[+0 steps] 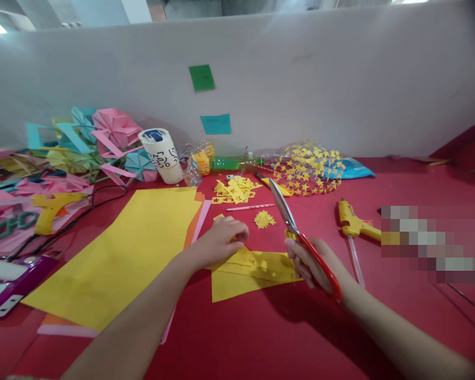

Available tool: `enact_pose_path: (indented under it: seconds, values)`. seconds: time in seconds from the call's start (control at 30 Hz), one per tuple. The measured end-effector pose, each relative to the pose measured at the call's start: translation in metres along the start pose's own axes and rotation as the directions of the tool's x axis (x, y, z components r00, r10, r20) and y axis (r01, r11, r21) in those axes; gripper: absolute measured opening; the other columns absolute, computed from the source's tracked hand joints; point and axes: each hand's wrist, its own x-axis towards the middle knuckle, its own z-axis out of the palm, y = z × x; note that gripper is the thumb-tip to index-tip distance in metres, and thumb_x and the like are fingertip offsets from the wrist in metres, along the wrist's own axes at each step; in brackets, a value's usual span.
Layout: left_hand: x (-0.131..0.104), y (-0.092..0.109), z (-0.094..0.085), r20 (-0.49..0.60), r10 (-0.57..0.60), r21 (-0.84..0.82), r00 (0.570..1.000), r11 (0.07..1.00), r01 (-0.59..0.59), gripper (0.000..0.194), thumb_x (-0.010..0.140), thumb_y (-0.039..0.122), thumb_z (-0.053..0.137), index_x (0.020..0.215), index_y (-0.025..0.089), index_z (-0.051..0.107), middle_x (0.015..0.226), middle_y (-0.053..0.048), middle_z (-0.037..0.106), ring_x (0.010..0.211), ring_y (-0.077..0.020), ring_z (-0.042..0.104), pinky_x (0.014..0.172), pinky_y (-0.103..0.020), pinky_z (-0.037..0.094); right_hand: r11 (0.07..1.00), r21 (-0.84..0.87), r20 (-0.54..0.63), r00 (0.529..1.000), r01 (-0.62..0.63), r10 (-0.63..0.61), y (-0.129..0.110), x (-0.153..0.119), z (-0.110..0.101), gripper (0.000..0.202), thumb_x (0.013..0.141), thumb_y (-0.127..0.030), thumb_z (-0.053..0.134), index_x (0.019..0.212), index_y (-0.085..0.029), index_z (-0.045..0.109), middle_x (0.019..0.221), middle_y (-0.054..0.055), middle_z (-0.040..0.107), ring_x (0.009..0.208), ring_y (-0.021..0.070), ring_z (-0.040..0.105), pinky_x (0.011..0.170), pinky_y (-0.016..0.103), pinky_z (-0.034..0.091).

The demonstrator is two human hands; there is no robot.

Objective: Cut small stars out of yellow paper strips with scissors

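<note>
Large yellow sheets (119, 248) lie below the left forearm (146, 301) on the red bench (229, 343). The left hand (224, 240) curls over smaller yellow paper (241, 282), though I cannot tell whether its grip pinches it; the right hand (316, 261), at that paper's right end, holds red-handled scissors (297, 231).

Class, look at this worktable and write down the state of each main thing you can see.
Red-handled scissors: blades together, in the right hand
Left hand: fingers curled, over yellow paper
White tumbler: upright, lid on
Green bottle: lying on its side
Pink pencil: lying flat
Small loose stars: heaped
Right-hand glue gun: lying down
</note>
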Motion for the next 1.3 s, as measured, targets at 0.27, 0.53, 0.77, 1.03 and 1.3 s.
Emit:
enact_pose_path:
  seconds: [0.27,0.53,0.77,1.03,1.3]
  values:
    - [-0.001,0.019,0.004,-0.113,-0.175,-0.712,0.978,0.701,0.043,0.019,0.077,0.025,0.066,0.086,0.018,0.051,0.077,0.003,0.048,0.067,-0.0082,0.045,0.062,-0.021,0.039,0.998,-0.062,0.068,0.997,0.024,-0.020,-0.009,-0.005,0.005,0.034,0.073,-0.044,0.067,0.061,-0.019,0.048,0.038,-0.009,0.044,0.029,0.0055,0.038,0.032,0.017,0.025]
    - [0.000,0.037,0.020,0.156,-0.160,-0.779,0.975,0.587,0.221,0.028,0.078,0.031,0.065,0.102,0.020,0.055,0.090,0.001,0.053,0.053,-0.0042,0.051,0.052,-0.021,0.045,0.998,0.041,0.013,0.999,0.048,-0.048,-0.010,-0.013,0.011,0.026,0.076,-0.043,0.059,0.072,-0.019,0.051,0.042,-0.010,0.047,0.029,0.0060,0.038,0.033,0.017,0.030]
    - [0.000,0.037,0.015,0.176,-0.286,-0.766,0.942,0.562,0.313,0.025,0.081,0.039,0.062,0.077,0.016,0.054,0.057,0.006,0.050,0.038,-0.0013,0.034,0.039,-0.015,0.026,0.989,0.028,0.043,0.988,0.144,-0.146,-0.010,-0.011,-0.002,0.026,0.081,-0.041,0.059,0.070,-0.020,0.049,0.040,-0.011,0.040,0.032,0.0073,0.039,0.043,0.021,0.038]
    - [-0.001,0.017,-0.005,-0.295,-0.482,-0.826,0.825,0.563,0.033,0.021,0.082,0.034,0.061,0.073,0.016,0.055,0.058,0.005,0.053,0.042,-0.0029,0.042,0.039,-0.015,0.027,0.858,-0.455,0.249,0.959,0.238,-0.134,-0.012,-0.005,-0.019,0.035,0.084,-0.051,0.054,0.072,-0.019,0.048,0.060,-0.005,0.040,0.054,0.0119,0.037,0.049,0.023,0.028]
    - [-0.002,0.021,-0.008,-0.285,-0.493,-0.805,0.822,0.588,0.073,0.021,0.083,0.036,0.059,0.074,0.018,0.051,0.048,0.006,0.046,0.043,-0.0053,0.037,0.040,-0.015,0.023,0.786,-0.584,0.264,0.963,0.202,-0.051,-0.010,-0.007,-0.018,0.041,0.083,-0.054,0.056,0.065,-0.021,0.041,0.059,-0.005,0.036,0.054,0.0120,0.031,0.051,0.024,0.026]
